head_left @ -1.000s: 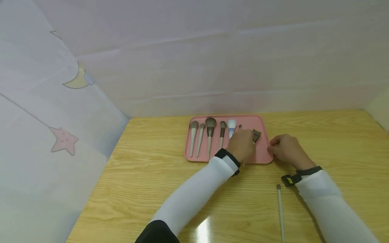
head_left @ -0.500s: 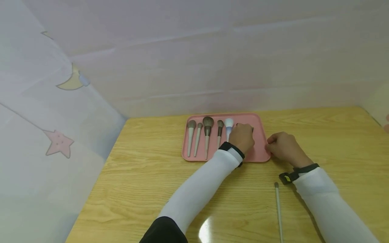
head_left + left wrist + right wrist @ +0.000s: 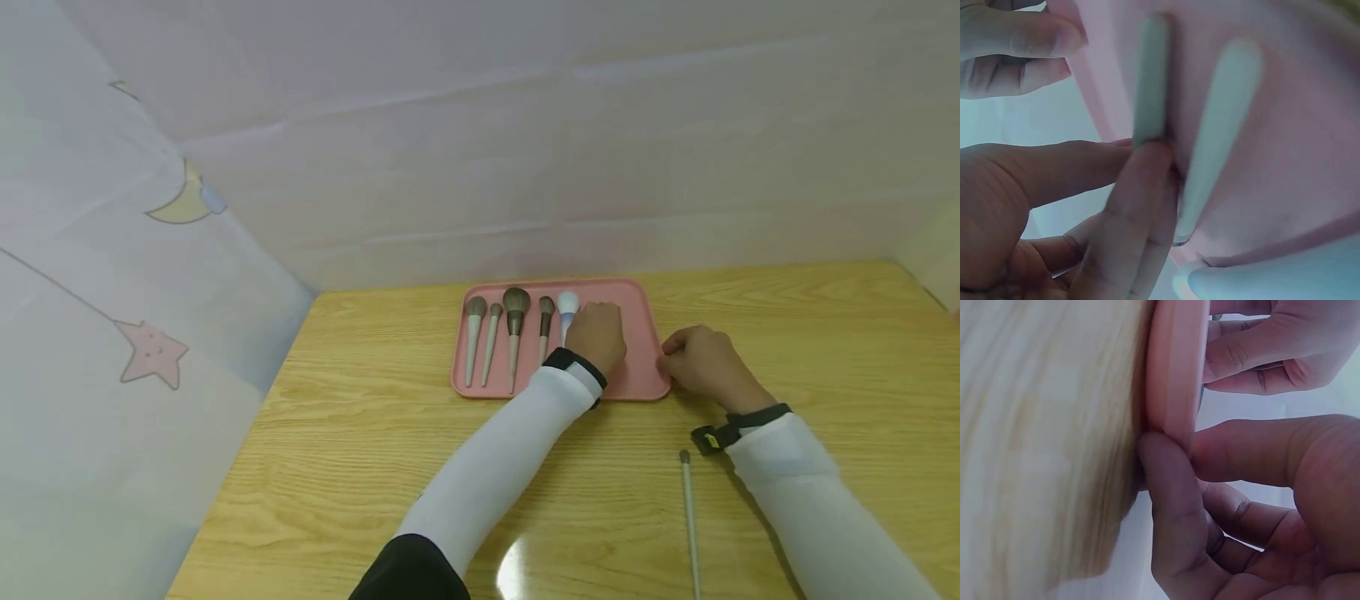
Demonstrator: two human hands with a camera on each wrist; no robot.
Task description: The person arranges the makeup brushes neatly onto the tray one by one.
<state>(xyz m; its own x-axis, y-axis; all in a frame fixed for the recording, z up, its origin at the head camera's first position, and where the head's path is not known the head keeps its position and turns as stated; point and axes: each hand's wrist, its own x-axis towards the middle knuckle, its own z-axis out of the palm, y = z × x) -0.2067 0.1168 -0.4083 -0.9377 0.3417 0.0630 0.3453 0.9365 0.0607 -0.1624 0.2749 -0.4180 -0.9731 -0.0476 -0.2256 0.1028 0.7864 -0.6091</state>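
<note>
A pink tray (image 3: 639, 333) lies near the back of the table, with several makeup brushes side by side in it. My left hand (image 3: 597, 335) is over the tray's right half. In the left wrist view its thumb and fingers pinch a makeup brush (image 3: 1152, 78) by its pale handle; the brush's head is hidden. Beside it lies another brush (image 3: 1222, 119), and a bluish-white brush (image 3: 567, 307) is just left of the hand. My right hand (image 3: 703, 367) pinches the tray's right rim (image 3: 1179, 369) between thumb and index finger.
A thin, long-handled brush (image 3: 689, 517) lies on the wooden table (image 3: 337, 450) in front of the right hand. Toward the tray's left side are a large dark brush (image 3: 515, 321) and smaller ones. A pale cloth backdrop (image 3: 450, 167) stands behind the table.
My left hand has turned and shifted slightly; the flat brush head that showed to its right is now hidden behind it. The right hand stays at the tray's rim.
</note>
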